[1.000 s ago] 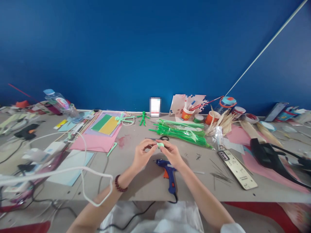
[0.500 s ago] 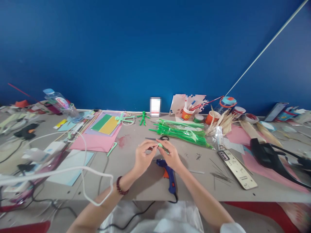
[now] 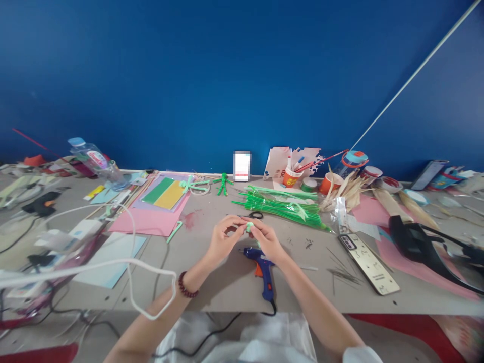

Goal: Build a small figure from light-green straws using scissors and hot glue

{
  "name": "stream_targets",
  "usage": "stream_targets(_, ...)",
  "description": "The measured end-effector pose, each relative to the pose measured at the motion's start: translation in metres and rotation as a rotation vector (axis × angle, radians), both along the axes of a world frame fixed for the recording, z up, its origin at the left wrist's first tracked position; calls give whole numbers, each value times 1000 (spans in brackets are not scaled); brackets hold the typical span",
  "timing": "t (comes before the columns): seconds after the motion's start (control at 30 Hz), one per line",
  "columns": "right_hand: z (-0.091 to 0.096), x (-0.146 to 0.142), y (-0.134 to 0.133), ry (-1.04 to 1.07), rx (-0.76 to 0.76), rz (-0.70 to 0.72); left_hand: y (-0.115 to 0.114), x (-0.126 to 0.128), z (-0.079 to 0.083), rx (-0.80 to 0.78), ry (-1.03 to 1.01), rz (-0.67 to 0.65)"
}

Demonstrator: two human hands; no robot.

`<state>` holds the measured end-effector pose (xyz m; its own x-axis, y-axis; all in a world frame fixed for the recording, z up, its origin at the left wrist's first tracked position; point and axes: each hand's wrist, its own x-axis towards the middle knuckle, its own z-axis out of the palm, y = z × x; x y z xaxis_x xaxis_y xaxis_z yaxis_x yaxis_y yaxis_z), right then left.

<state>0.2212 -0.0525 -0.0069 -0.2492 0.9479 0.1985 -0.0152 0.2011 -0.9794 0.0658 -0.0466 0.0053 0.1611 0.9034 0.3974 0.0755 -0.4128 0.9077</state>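
Note:
A small light-green pipe cleaner piece (image 3: 249, 227), bent or coiled, is pinched between the fingertips of both hands above the table. My left hand (image 3: 227, 237) is closed on its left side, thumb and forefinger together. My right hand (image 3: 267, 239) grips it from the right, and a bit of light green shows beneath its fingers. Just beyond the fingers lie scissors (image 3: 256, 215), their blades mostly hidden. A blue glue gun (image 3: 266, 277) with an orange trigger rests below my right hand. Past the hands is a bundle of bright green pipe cleaners (image 3: 282, 206).
A green pipe cleaner figure (image 3: 224, 184) stands near a small screen (image 3: 242, 166) at the wall. Pink paper (image 3: 147, 222) and a white cable (image 3: 151, 264) are left. To the right are thin dark sticks (image 3: 344, 275), a phone (image 3: 370, 264) and a paper cup with pens (image 3: 291, 178).
My fingers have shifted slightly around the light-green piece, which now shows more upright between the fingertips. The scissors' blades are more covered by my left hand.

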Motion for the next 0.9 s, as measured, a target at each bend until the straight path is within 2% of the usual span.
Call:
stream_targets(0.1, 0, 1, 0, 57, -26, 5, 0, -1, 2, -102, -67, -48)
stream_targets(0.2, -2, 2, 0, 85, -39, 2, 0, -1, 2, -138, -95, -61)
stream_targets(0.37, -1, -1, 0, 189, -110, 6, 0, -1, 1, -104, -99, -43)
stream_targets(0.53, 2, -4, 1, 229, -209, -105, 2, -2, -2, -88, -74, -14)
stream_targets(0.77, 5, -2, 1, 183, -173, -111, 0, -5, 5, 23, 29, 46)
stream_targets(0.9, 4, -2, 0, 178, -196, -112, 1, -6, 7, 96, 78, 29)
